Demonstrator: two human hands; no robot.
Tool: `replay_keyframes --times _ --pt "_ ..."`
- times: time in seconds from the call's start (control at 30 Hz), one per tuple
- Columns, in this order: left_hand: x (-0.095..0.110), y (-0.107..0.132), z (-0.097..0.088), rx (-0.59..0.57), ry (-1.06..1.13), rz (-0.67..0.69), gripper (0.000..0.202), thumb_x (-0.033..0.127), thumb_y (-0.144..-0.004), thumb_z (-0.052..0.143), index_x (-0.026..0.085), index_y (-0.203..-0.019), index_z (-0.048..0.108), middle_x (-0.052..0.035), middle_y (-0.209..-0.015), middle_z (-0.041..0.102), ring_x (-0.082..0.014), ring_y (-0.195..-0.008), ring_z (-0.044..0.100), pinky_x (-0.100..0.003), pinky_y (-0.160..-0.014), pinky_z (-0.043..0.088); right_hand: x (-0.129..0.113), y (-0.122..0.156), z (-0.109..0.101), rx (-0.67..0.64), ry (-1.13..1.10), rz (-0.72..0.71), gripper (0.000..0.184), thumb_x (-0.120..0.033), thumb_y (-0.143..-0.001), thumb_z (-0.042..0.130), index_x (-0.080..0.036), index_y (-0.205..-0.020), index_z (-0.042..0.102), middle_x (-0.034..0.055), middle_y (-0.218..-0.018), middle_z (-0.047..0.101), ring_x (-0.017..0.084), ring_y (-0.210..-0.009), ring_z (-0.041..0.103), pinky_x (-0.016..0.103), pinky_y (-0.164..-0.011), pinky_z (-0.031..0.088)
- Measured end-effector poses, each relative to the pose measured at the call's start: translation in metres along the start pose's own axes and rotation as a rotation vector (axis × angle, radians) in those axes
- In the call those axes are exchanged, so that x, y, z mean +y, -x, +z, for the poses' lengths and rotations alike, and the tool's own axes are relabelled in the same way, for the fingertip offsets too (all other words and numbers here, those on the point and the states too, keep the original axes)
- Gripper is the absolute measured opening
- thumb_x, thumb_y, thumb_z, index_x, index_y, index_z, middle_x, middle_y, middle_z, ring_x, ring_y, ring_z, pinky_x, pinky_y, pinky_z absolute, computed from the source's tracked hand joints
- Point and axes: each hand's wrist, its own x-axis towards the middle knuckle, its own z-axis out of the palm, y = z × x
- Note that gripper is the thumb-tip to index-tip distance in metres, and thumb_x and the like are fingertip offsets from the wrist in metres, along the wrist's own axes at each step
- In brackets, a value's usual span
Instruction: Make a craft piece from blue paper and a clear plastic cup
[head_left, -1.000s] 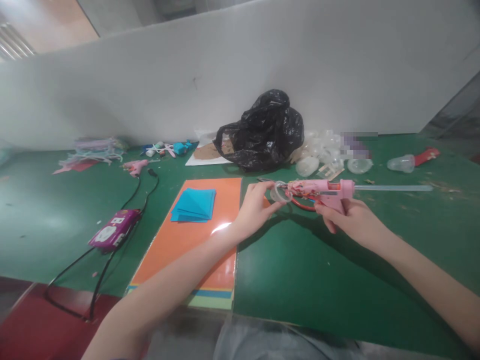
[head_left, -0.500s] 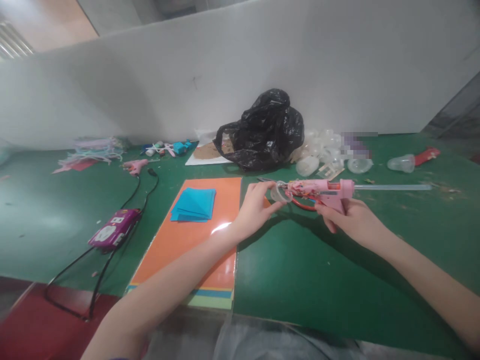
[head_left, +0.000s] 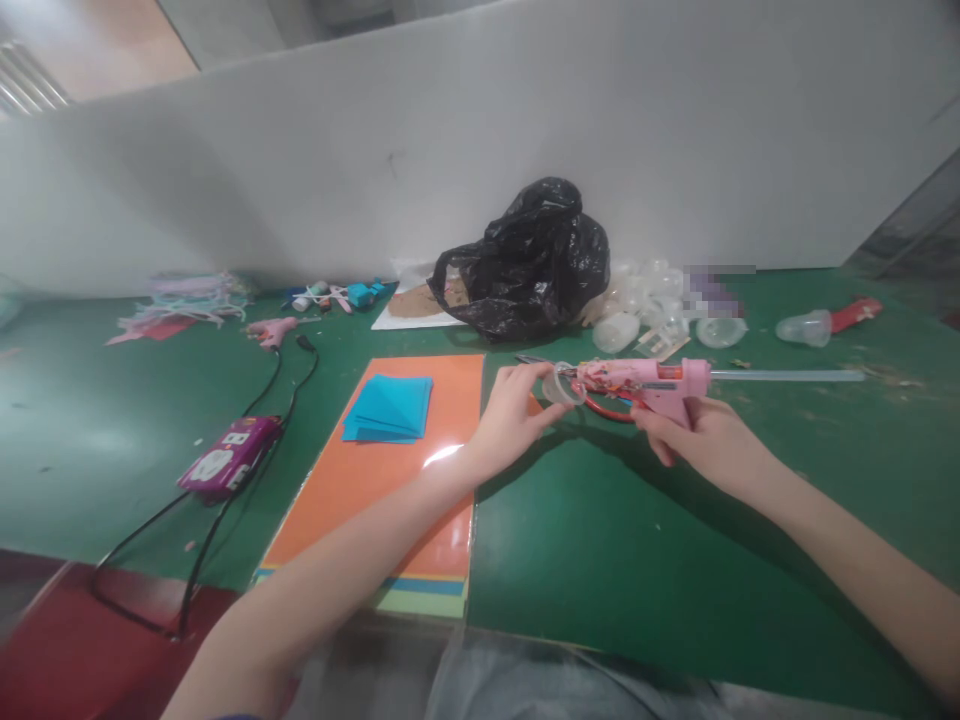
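Hardly anything has visibly shifted since the earlier frame. Blue paper squares [head_left: 388,408] are laid on an orange card sheet [head_left: 375,500]. A clear plastic cup [head_left: 561,387] is pinched by the left hand [head_left: 514,420] against the front of a pink glue gun [head_left: 645,378], which is gripped by the right hand [head_left: 709,437].

A pink glue gun [head_left: 637,378] touches a clear plastic cup [head_left: 562,388].

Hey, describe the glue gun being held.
On the green workbench, find the orange card sheet. Just right of it, the right hand grips a pink glue gun. Unlike the other pink one lying far left, it has a long glue stick at its back.
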Motion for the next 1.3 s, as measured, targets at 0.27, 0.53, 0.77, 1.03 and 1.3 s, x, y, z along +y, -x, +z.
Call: replay_keyframes --times 0.27,0.53,0.77,1.03,1.3 --pt "-0.0005 0.0004 -0.0003 -0.005 -0.008 0.0 0.036 0.026 -0.092 0.077 0.023 -0.125 0.062 -0.008 -0.131 0.071 -0.0283 -0.124 0.056 -0.046 -0.108 0.047 0.0008 0.0014 -0.0005 -0.009 -0.008 0.003 0.059 -0.067 -0.085 0.062 -0.026 -0.044 0.051 0.0008 -0.05 0.056 0.018 -0.052 0.053 0.033 -0.061 0.045" --pt "-0.0001 -0.0006 0.0008 0.002 -0.017 -0.003 0.038 0.027 -0.092 0.078 0.022 -0.126 0.062 -0.0081 -0.131 0.071 -0.0274 -0.124 0.057 -0.044 -0.107 0.047 0.0 -0.0015 -0.0007 -0.007 0.011 0.017 0.061 -0.075 -0.077 0.058 -0.027 -0.04 0.049 0.0038 -0.052 0.058 0.023 -0.057 0.06 0.035 -0.06 0.048" --pt "-0.0014 -0.0007 0.0006 0.006 -0.006 -0.021 0.037 0.028 -0.092 0.078 0.023 -0.126 0.064 -0.008 -0.131 0.072 -0.0282 -0.124 0.057 -0.045 -0.107 0.047 0.0037 -0.0035 0.0003 0.029 -0.015 0.0 0.06 -0.075 -0.079 0.059 -0.026 -0.044 0.054 0.0022 -0.051 0.059 0.021 -0.055 0.057 0.035 -0.063 0.046" --pt "-0.0013 -0.0037 -0.0016 0.006 0.022 -0.044 0.037 0.024 -0.092 0.078 0.023 -0.128 0.068 -0.0075 -0.134 0.073 -0.0278 -0.124 0.059 -0.046 -0.109 0.048 0.0035 -0.0032 -0.005 0.086 -0.022 -0.004 0.059 -0.071 -0.082 0.061 -0.025 -0.044 0.054 0.0008 -0.053 0.058 0.017 -0.053 0.048 0.033 -0.062 0.041" --pt "-0.0086 -0.008 -0.0088 0.031 0.016 0.004 0.039 0.028 -0.097 0.072 0.026 -0.136 0.066 -0.0081 -0.135 0.073 -0.0263 -0.12 0.063 -0.043 -0.104 0.051 0.0024 -0.0038 -0.0071 0.078 0.001 0.011 0.057 -0.068 -0.081 0.06 -0.025 -0.044 0.054 0.0031 -0.058 0.064 0.02 -0.06 0.057 0.034 -0.064 0.042"
